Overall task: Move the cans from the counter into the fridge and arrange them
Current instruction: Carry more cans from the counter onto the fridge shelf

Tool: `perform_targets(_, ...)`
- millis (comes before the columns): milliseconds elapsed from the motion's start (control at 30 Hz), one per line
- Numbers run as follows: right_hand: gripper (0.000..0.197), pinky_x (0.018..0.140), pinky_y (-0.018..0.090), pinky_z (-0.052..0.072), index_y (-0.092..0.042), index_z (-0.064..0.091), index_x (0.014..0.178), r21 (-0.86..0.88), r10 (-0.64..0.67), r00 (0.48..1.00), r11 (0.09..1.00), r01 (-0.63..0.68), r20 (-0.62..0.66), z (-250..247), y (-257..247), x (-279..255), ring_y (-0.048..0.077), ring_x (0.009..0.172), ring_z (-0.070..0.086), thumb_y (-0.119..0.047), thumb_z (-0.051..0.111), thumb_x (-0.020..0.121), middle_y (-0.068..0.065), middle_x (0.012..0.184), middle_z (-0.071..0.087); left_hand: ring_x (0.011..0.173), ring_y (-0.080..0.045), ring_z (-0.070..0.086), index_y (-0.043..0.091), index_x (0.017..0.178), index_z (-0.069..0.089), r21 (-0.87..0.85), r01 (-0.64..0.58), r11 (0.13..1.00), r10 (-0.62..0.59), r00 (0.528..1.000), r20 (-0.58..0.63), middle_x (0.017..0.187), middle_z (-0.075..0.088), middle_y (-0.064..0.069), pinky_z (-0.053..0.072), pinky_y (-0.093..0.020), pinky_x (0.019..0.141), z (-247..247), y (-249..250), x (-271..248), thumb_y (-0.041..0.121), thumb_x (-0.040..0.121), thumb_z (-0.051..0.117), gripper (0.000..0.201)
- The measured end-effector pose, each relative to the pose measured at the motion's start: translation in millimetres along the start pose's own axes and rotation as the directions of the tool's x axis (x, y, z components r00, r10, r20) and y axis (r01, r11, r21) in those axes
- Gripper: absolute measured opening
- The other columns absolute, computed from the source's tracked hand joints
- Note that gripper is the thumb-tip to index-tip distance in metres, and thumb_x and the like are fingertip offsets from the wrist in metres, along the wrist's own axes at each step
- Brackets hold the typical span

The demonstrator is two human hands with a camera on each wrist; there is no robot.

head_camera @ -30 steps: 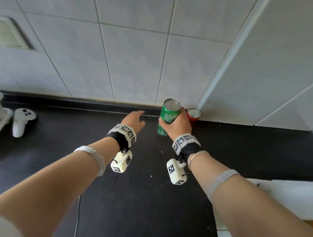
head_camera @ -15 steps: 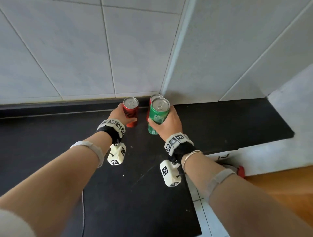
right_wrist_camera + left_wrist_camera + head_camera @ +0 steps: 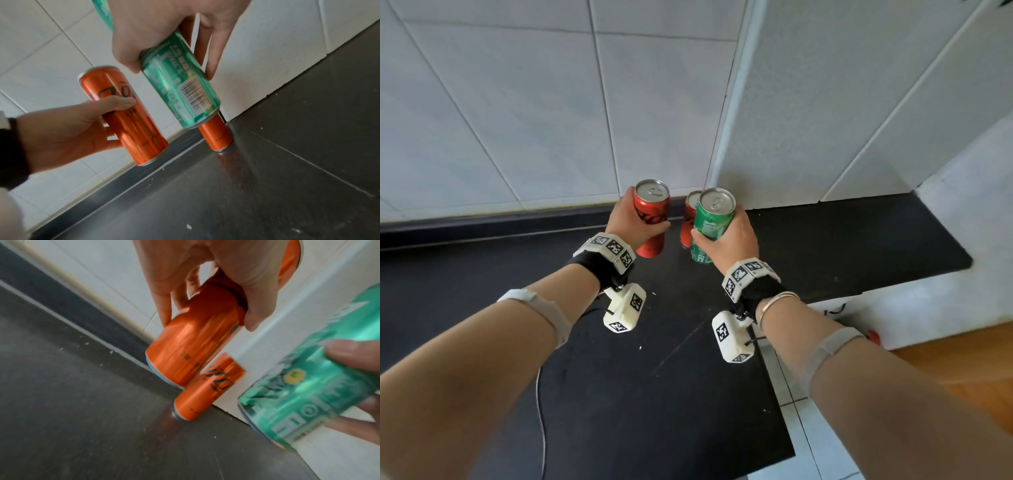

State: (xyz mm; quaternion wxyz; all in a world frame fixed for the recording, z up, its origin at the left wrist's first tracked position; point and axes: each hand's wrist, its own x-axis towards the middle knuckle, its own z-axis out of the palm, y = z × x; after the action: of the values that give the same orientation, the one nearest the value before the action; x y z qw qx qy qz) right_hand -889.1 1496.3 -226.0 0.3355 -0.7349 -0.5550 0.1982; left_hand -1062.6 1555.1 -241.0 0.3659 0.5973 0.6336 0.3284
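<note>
My left hand [image 3: 633, 222] grips a red can [image 3: 651, 216] and holds it upright above the black counter [image 3: 517, 308]; the same red can [image 3: 193, 350] shows in the left wrist view. My right hand [image 3: 726, 240] grips a green can [image 3: 714, 219], also lifted off the counter, and the green can [image 3: 180, 87] fills the right wrist view. A second red can [image 3: 690, 219] stands on the counter in the wall corner behind the green one, partly hidden; this standing red can [image 3: 218, 138] shows below the green can's base.
White tiled walls [image 3: 517, 102] meet in a corner right behind the cans. The counter's right end [image 3: 928, 246] stops at a white ledge, with wooden floor [image 3: 962, 370] below. A thin cable [image 3: 541, 411] runs over the counter's near part.
My left hand reached the red can, closed round it and lifted it off the counter. The right hand kept the green can raised. The head view swung right.
</note>
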Motion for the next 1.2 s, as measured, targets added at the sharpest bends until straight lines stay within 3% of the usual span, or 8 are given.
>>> perform_targets(167, 0.062, 0.085, 0.038, 0.052, -0.017, 0.048, 0.110, 0.009, -0.004, 0.997, 1.000, 0.004, -0.079, -27.2, -9.9, -21.2, 0.020, 0.102, 0.060, -0.044, 0.079, 0.064, -0.001, 0.107, 0.059, 0.108, -0.016, 0.056, 0.017, 0.127, 0.043, -0.045, -0.123, 0.991, 0.126, 0.988, 0.092, 0.119, 0.061, -0.002, 0.044, -0.031, 0.098, -10.5, 33.8, -22.9, 0.019, 0.066, 0.081, 0.072)
perform_targets(333, 0.063, 0.088, 0.035, 0.050, -0.017, 0.048, 0.113, 0.015, 0.080, 0.978, 0.997, -0.079, -0.190, -68.2, 8.7, -47.2, 0.019, 0.103, 0.060, -0.043, 0.079, 0.065, -0.001, 0.110, 0.059, 0.114, -0.020, 0.057, 0.018, 0.126, 0.043, -0.083, -0.175, 0.981, 0.188, 0.963, 0.191, 0.121, 0.061, -0.003, 0.044, -0.042, 0.104, 11.5, 60.9, -48.9, 0.019, 0.064, 0.081, 0.073)
perform_targets(600, 0.064, 0.088, 0.032, 0.047, -0.017, 0.046, 0.115, 0.038, 0.217, 0.917, 0.975, -0.217, -0.336, -155.2, 80.2, -94.3, 0.018, 0.104, 0.058, -0.041, 0.080, 0.065, -0.001, 0.111, 0.058, 0.119, -0.019, 0.054, 0.017, 0.130, 0.042, -0.079, -0.245, 0.966, 0.257, 0.901, 0.350, 0.126, 0.059, -0.003, 0.040, -0.034, 0.106, 106.4, 116.3, -115.4, 0.019, 0.067, 0.081, 0.074)
perform_targets(733, 0.065, 0.088, 0.029, 0.045, -0.019, 0.045, 0.116, 0.057, 0.294, 0.874, 0.954, -0.295, -0.388, -210.3, 135.0, -133.0, 0.017, 0.106, 0.058, -0.042, 0.079, 0.066, -0.002, 0.114, 0.058, 0.119, -0.019, 0.054, 0.019, 0.129, 0.042, -0.097, -0.298, 0.949, 0.309, 0.837, 0.451, 0.127, 0.058, -0.002, 0.040, -0.033, 0.104, 171.2, 152.4, -163.5, 0.017, 0.066, 0.081, 0.074)
perform_targets(867, 0.059, 0.084, 0.024, 0.044, -0.016, 0.047, 0.112, 0.094, 0.368, 0.805, 0.925, -0.368, -0.466, -276.3, 194.8, -188.2, 0.017, 0.102, 0.057, -0.038, 0.079, 0.068, 0.001, 0.111, 0.059, 0.119, -0.020, 0.053, 0.020, 0.130, 0.041, -0.121, -0.365, 0.923, 0.368, 0.744, 0.558, 0.127, 0.057, -0.002, 0.039, -0.030, 0.101, 244.1, 190.1, -222.1, 0.018, 0.065, 0.081, 0.076)
perform_targets(1033, 0.068, 0.089, 0.032, 0.049, -0.016, 0.045, 0.119, 0.149, 0.455, 0.669, 0.874, -0.464, -0.588, -353.0, 266.6, -264.6, 0.020, 0.105, 0.059, -0.040, 0.080, 0.065, 0.002, 0.114, 0.060, 0.117, -0.023, 0.056, 0.017, 0.127, 0.044, -0.172, -0.444, 0.880, 0.429, 0.585, 0.688, 0.124, 0.061, -0.006, 0.040, -0.031, 0.103, 337.5, 234.1, -314.8, 0.017, 0.064, 0.082, 0.073)
perform_targets(1200, 0.068, 0.090, 0.037, 0.049, -0.016, 0.044, 0.120, 0.180, 0.526, 0.489, 0.787, -0.590, -0.696, -423.3, 321.4, -359.8, 0.024, 0.106, 0.058, -0.042, 0.078, 0.067, 0.004, 0.116, 0.059, 0.111, -0.016, 0.056, 0.017, 0.129, 0.044, -0.263, -0.498, 0.826, 0.464, 0.338, 0.818, 0.118, 0.061, 0.000, 0.041, -0.024, 0.094, 417.6, 273.8, -415.2, 0.017, 0.066, 0.082, 0.074)
